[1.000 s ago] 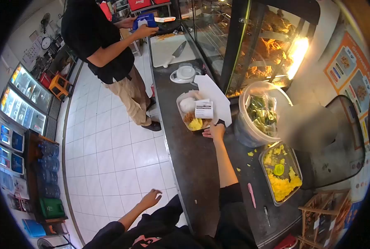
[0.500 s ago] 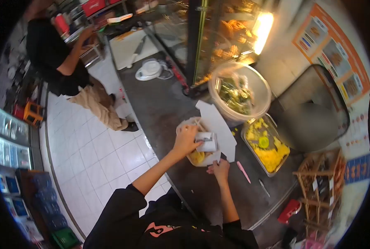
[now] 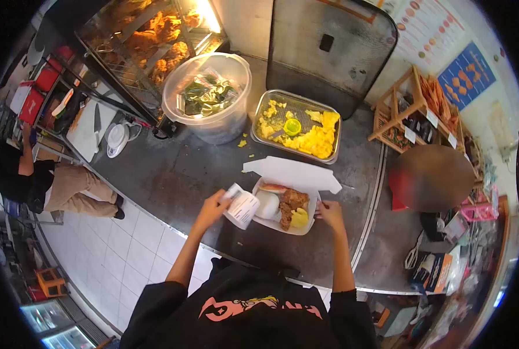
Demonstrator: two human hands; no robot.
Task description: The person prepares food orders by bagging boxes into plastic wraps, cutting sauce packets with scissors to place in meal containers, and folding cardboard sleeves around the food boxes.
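Note:
An open white takeaway box lies on the dark counter, its lid folded back. Inside are a white rice mound, brown fried chicken and a yellow piece. My left hand is closed on a white printed paper packet, tilted at the box's left edge. On the other side, my right hand grips the box's right wall, its fingertips partly hidden.
Behind the box stand a metal tray of yellow food and a clear plastic tub holding leafy packets. A lit fried-chicken cabinet is at back left; a knife lies beyond. Another person stands at far left. A wooden rack is right.
The view has turned, putting the box more squarely in front of me. My left hand has moved the paper packet from over the food to the box's left side. My right hand stays at the box.

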